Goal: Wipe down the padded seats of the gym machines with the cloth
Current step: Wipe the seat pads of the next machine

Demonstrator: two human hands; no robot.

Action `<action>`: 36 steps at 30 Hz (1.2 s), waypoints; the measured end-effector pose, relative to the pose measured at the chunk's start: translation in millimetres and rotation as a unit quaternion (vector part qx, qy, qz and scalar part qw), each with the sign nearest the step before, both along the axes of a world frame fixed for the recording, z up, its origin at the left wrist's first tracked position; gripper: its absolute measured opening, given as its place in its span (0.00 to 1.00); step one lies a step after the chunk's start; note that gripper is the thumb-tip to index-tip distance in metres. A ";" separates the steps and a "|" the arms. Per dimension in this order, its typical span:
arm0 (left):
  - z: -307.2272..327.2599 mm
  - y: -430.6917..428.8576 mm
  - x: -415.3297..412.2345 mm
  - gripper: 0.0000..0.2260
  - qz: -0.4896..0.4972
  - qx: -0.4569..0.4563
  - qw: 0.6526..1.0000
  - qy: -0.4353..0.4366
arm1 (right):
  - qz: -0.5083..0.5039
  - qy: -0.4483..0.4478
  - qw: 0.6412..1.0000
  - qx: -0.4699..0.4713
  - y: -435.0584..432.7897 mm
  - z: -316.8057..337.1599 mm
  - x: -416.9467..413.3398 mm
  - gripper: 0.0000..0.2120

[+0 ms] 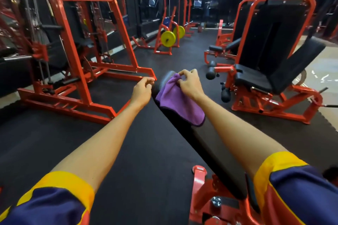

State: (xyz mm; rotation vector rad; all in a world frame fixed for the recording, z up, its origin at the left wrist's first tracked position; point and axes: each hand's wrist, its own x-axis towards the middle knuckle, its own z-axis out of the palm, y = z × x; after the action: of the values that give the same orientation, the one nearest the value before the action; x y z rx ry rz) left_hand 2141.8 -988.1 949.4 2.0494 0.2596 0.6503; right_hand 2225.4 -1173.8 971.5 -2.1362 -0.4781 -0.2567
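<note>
From the head view, both bare arms reach forward over a long black padded surface [203,153] that runs from the red frame at the lower right up toward the hands. The right hand [190,83] has its grip clamped on the purple cloth [180,101] — thumb and fingertips pinch the top edge. The rest of the cloth hangs down and drapes over the far end of the padding. The left hand [143,87] is just beside the cloth, not touching it, its grip loosely curled and holding nothing.

To the right stands a red leg machine with a black seat [252,80] and a tall backrest, well apart from the hands. On the left is a large red rack [82,42] on the black floor mat [54,133] — farther back, two yellow weight plates [168,38] hang on a red stand.
</note>
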 end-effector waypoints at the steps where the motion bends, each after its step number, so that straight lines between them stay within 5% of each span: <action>1: -2.3 0.8 7.2 0.15 -0.004 0.013 1.000 0.022 | -0.006 -0.003 1.000 0.020 9.4 -2.4 4.6 0.07; 7: -12.9 -6.5 26.2 0.19 -0.020 0.003 0.998 0.059 | 0.066 0.002 0.990 0.121 29.6 -30.3 -5.8 0.08; 12: -20.8 -17.3 44.9 0.19 0.004 -0.045 0.998 0.035 | 0.167 -0.106 0.978 -0.061 23.4 -61.7 1.7 0.39; 16: -22.2 -24.1 47.5 0.26 0.034 -0.068 0.997 0.018 | 0.165 -0.116 0.976 -0.081 32.7 -61.3 26.0 0.30; 19: -21.8 -27.9 47.4 0.21 0.065 -0.060 0.996 0.021 | 0.114 -0.076 0.986 -0.098 38.4 -54.2 57.2 0.24; 24: -21.8 -32.8 45.8 0.20 0.090 -0.062 0.994 0.027 | 0.088 0.038 0.995 -0.003 46.6 -47.4 68.2 0.26; 29: -23.1 -36.3 45.8 0.24 0.087 -0.061 0.994 0.020 | 0.202 -0.071 0.975 -0.051 13.1 -72.9 5.9 0.40; 33: -25.3 -36.5 47.6 0.23 0.091 -0.069 0.993 -0.001 | 0.250 -0.173 0.951 -0.062 -8.8 -96.5 27.4 0.32; 36: -28.2 -35.9 49.7 0.20 0.110 -0.047 0.993 0.000 | 0.185 -0.123 0.973 -0.060 4.4 -86.6 77.8 0.26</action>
State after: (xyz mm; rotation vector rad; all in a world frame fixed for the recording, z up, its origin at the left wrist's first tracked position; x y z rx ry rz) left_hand 2191.6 -1024.0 921.2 1.9457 0.5124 0.7573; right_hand 2303.2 -1169.5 884.8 -2.0899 -1.0463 -0.2860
